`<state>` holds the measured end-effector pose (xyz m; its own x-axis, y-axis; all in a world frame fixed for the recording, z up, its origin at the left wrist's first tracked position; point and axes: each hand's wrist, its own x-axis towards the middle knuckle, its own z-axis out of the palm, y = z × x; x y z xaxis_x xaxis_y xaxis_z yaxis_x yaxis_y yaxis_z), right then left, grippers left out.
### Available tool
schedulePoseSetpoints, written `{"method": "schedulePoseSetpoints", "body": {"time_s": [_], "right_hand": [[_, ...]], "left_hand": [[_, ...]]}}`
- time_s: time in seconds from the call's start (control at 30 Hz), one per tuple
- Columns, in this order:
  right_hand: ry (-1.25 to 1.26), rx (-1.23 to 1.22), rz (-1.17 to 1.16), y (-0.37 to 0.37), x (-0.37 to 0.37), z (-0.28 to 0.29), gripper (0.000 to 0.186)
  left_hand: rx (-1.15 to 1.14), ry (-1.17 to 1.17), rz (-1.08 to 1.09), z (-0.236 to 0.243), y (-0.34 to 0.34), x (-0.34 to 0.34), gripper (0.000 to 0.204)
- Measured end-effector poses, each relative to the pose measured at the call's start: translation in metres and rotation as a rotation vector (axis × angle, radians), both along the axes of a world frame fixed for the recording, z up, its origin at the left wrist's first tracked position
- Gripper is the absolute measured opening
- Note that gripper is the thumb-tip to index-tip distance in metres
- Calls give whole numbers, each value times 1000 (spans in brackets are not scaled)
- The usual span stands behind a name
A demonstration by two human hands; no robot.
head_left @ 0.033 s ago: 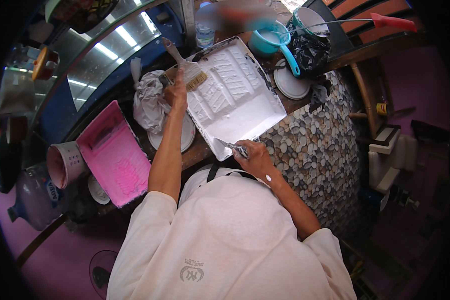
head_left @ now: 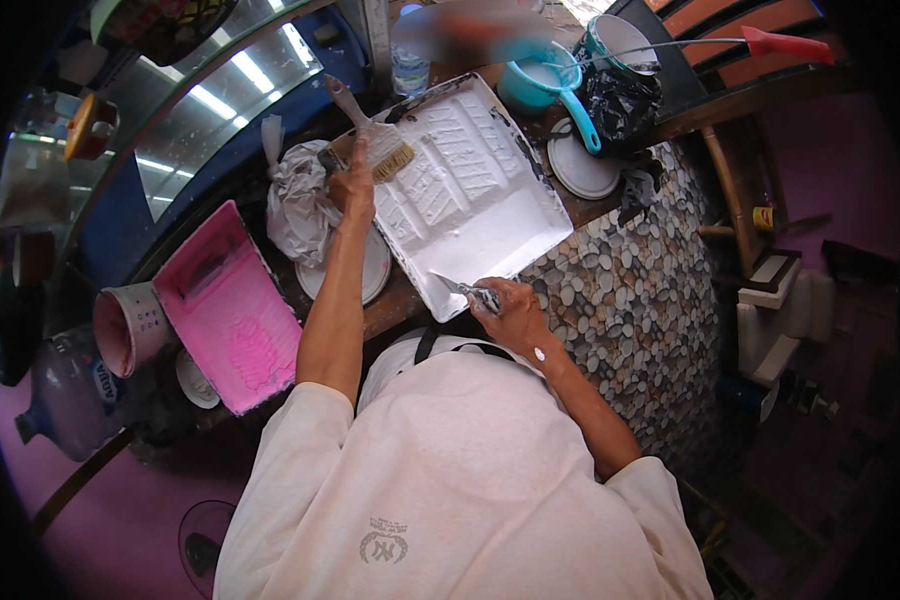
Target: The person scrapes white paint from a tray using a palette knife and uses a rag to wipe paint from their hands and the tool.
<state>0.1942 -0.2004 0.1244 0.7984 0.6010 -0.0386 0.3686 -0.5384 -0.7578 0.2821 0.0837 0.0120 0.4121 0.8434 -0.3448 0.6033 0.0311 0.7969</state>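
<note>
My left hand (head_left: 352,186) is closed at the left edge of a white paint tray (head_left: 545,205), its fingers partly hidden. Against that hand a wide paintbrush (head_left: 370,130) lies over the edge, bristles toward the tray; whether the fingers also press on it is unclear. White paint coats the tray's ribbed slope and its deep near end. My right hand (head_left: 513,312) grips a paint-smeared putty knife (head_left: 482,298), blade tip over the tray's near left corner. A white paint blob marks my right wrist.
Left of me stand a pink paint tray (head_left: 220,310), a pink bucket (head_left: 135,328) and a large water bottle (head_left: 70,395). A crumpled plastic bag (head_left: 300,195) sits on a round lid (head_left: 355,275). Beyond the tray are a turquoise dipper (head_left: 530,85), a roller's red handle (head_left: 785,45) and another lid (head_left: 582,165).
My right hand and the putty knife have shifted very slightly, the blade tip a touch farther from me. My left hand, the brush and the tray look unmoved.
</note>
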Motion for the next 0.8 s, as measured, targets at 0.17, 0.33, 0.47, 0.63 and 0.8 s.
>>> {"method": "schedulePoseSetpoints", "body": {"time_s": [0.17,0.33,0.47,0.63,0.8], "right_hand": [[6,12,-63,3,6,4,20],[41,32,-112,3,13,-1,21],[-1,8,-90,3,13,6,21],[115,9,-150,-2,18,4,22],[-9,89,-77,-2,15,1,24]], "left_hand": [[24,19,18,2,-2,2,94],[-31,8,4,16,-6,-1,94],[-9,76,16,4,-1,2,93],[0,-9,18,0,-1,0,92],[-12,38,17,8,-3,2,92]]}}
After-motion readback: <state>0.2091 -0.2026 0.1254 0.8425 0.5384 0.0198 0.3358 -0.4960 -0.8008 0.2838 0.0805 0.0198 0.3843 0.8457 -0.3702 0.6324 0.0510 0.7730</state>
